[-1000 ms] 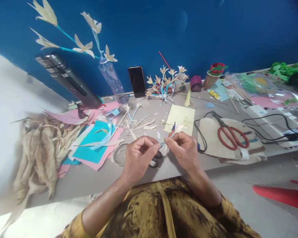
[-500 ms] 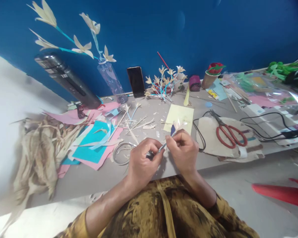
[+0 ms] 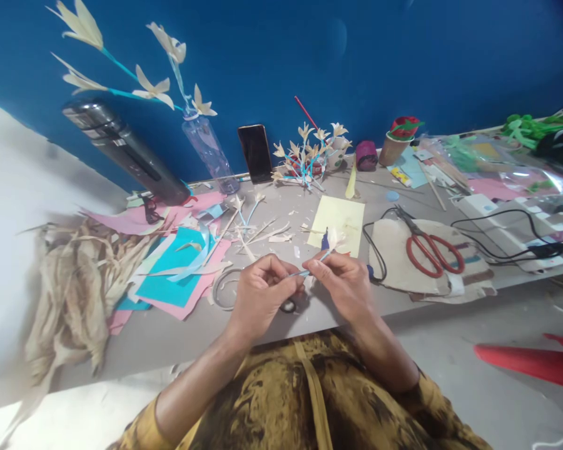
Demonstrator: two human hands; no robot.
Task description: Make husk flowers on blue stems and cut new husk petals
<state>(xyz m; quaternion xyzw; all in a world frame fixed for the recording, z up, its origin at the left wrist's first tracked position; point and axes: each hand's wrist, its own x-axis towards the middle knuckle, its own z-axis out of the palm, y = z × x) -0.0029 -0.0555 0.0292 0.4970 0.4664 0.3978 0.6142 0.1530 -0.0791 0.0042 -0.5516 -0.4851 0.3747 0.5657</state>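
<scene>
Head view: one pale flower [image 3: 336,240], blue stem [image 3: 301,273] pinched in the fingers of left hand [image 3: 261,290] and right hand [image 3: 346,282]. Stem-wrapping seems in hand; next turn calls for even tension.

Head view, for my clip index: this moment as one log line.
left hand: pinches thin light-blue stem | right hand: pinches same stem near cream-petalled flower | right of hands: red-handled metal scissors

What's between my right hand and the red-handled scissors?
In the head view, a dark-blue piece, a looped black cable and part of the beige cloth lie between right hand and scissors.
</scene>
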